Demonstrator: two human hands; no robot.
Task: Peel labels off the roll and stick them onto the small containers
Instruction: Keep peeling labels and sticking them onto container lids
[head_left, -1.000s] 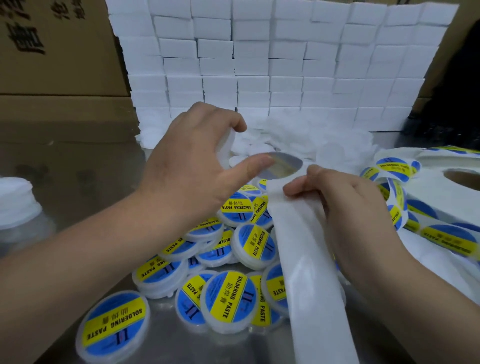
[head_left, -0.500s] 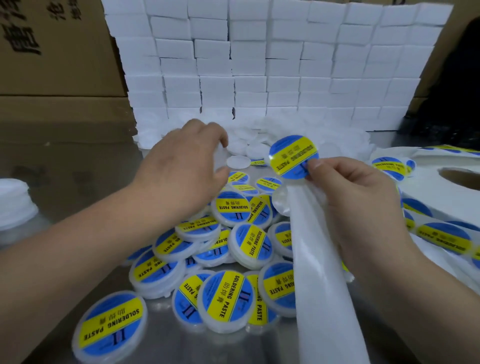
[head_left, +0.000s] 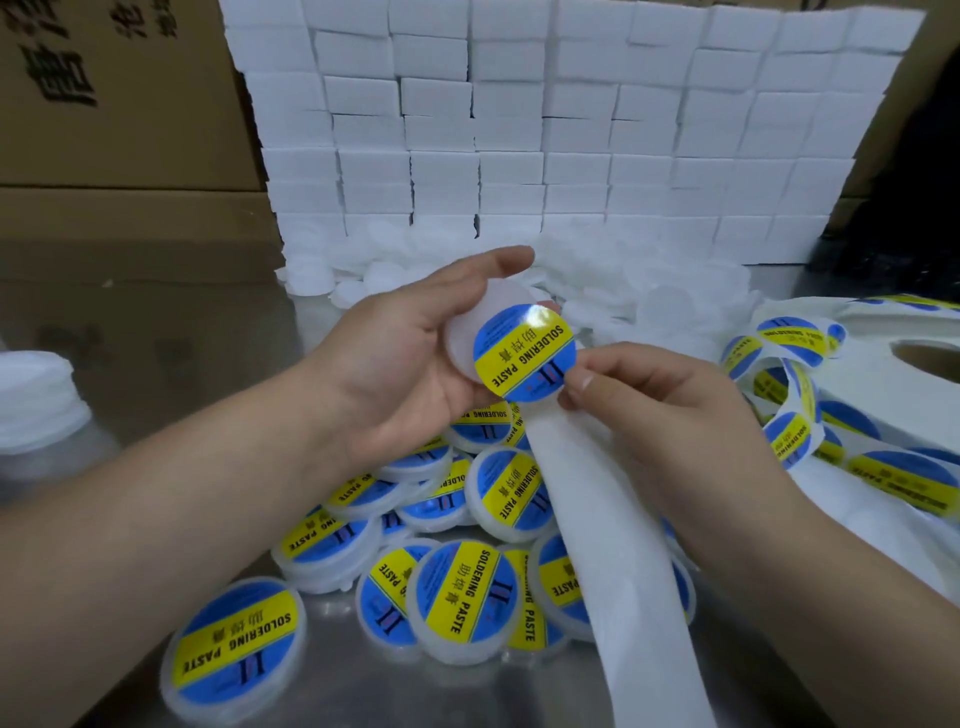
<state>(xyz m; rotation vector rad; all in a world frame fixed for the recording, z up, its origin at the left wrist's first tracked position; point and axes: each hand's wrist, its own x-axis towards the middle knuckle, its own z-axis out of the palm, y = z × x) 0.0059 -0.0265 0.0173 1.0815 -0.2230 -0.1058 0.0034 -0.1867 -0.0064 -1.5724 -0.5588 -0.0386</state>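
Note:
My left hand (head_left: 410, 358) holds a small round white container (head_left: 475, 325) between thumb and fingers, its flat face turned toward me. My right hand (head_left: 660, 410) pinches the lower right edge of a round blue and yellow "SOLDERING PASTE" label (head_left: 524, 353), which overlaps the container's right half. The empty white backing strip (head_left: 613, 561) runs from my right hand down to the frame's bottom edge. The label roll (head_left: 883, 395) lies flat at the right, with loose labelled strip curling off it.
A heap of labelled containers (head_left: 457, 587) lies on the metal table (head_left: 182, 364) below my hands. Unlabelled white containers (head_left: 649, 280) are piled behind, before a wall of stacked white boxes (head_left: 545, 130). Cardboard cartons (head_left: 104, 104) stand at the left. A white-lidded jar (head_left: 36, 405) sits at the left edge.
My left hand has picked a blank container out of the pile and turned palm up. My right hand has peeled a label from the strip and brought it against that container.

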